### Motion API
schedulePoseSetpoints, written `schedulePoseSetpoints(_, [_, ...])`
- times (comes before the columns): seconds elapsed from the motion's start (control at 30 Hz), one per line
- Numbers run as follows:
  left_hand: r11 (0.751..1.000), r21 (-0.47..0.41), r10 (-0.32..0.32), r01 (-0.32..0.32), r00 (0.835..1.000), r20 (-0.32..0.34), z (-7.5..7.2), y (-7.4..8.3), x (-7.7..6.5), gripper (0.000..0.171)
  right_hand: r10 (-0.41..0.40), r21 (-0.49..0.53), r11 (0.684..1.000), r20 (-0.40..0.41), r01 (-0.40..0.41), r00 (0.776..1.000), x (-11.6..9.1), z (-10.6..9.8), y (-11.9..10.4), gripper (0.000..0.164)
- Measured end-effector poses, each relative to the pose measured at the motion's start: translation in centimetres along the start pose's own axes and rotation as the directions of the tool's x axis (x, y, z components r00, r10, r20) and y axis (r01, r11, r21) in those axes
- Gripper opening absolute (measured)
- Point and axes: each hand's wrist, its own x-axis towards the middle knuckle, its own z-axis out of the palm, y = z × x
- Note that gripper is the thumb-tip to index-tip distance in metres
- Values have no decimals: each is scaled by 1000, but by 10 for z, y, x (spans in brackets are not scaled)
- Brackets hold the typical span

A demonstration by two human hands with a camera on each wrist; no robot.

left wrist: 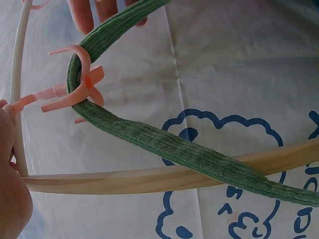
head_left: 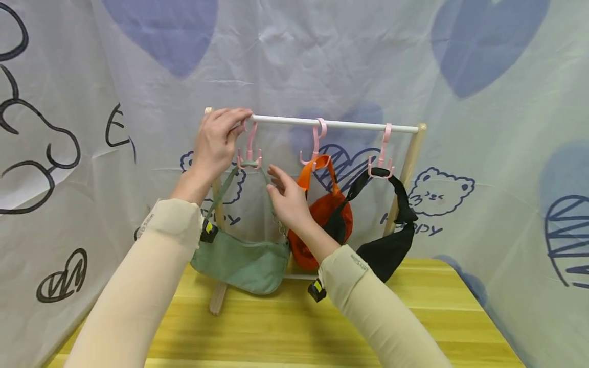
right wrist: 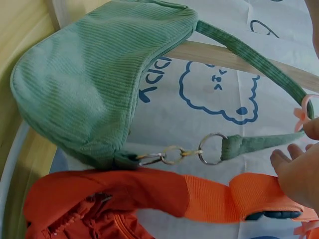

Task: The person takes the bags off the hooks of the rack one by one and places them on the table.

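Note:
A green corduroy shoulder bag (head_left: 244,260) hangs by its strap (left wrist: 149,137) from a pink multi-prong hook (head_left: 250,148) at the rack's left end. At the top of that hook, my left hand (head_left: 215,140) pinches it against the white rod (head_left: 285,120); the grip itself is partly hidden. Beside the strap is my right hand (head_left: 290,199), fingers loosely extended and holding nothing. The right wrist view shows the bag's chain links (right wrist: 174,155) and my right fingers close to the strap's upper end.
An orange-red bag (head_left: 322,225) and a black bag (head_left: 391,250) hang from pink hooks to the right. The rack's wooden legs (head_left: 218,299) stand on a yellow wood-grain table (head_left: 276,327). Printed cloth (head_left: 294,56) hangs behind and to the sides.

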Motion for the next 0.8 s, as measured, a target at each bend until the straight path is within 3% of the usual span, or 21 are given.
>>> schedulePoseSetpoints(0.43, [1000,-1,-10,10,1000,0,0,1,-1,30,-34,46,998,-171,42,985,11,17,7,32])
schedulePoseSetpoints(0.8, [999,8,-44,44,999,20,0,1,-1,32,50,173,985,-239,-8,970,17,18,4,26])
